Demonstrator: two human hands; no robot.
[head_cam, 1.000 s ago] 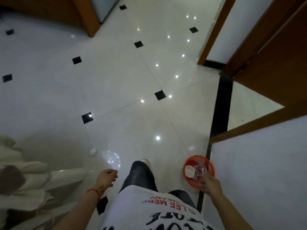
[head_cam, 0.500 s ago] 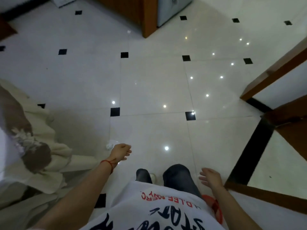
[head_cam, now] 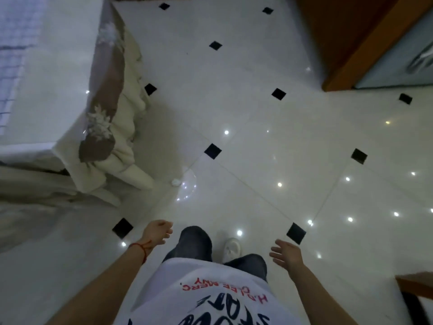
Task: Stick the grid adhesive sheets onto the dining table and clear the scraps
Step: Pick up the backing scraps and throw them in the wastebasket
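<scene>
Scraps (head_cam: 176,182), seemingly a small white wad, lie ahead of the loosely curled, empty left hand (head_cam: 157,233); right hand (head_cam: 287,254) hangs open, free to gather.

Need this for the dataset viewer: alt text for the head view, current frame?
Looking down at a standing person's two empty hands, left hand loosely curled, right hand open, over a glossy white tiled floor with small black diamond insets. At left a covered table with a draped cloth; a small white crumpled scrap lies on the floor near its leg.

The worktop (head_cam: 46,73) is cut off by the left edge; its grid sheet (head_cam: 11,43) and the floor scrap (head_cam: 175,182) are blurred.
</scene>
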